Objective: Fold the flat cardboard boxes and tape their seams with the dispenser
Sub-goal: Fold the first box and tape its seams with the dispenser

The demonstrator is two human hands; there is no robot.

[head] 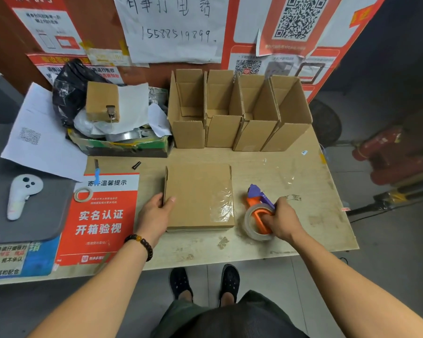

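Note:
A stack of flat cardboard boxes (198, 196) lies in the middle of the wooden table (303, 215), with a patch of clear tape on its right side. My left hand (155, 215) grips the stack's left edge, thumb on top. My right hand (282, 220) is closed on the orange handle of the tape dispenser (258, 213), which rests on the table just right of the stack with its clear roll toward me. Several folded boxes (237, 111) stand open-topped in a row at the back of the table.
A cluttered green tray (122, 145) with a black bag, papers and a small taped box sits back left. A white controller (22, 193) lies on a grey mat at far left. A small tape roll (83, 193) and a blue knife (97, 172) lie near the red notice.

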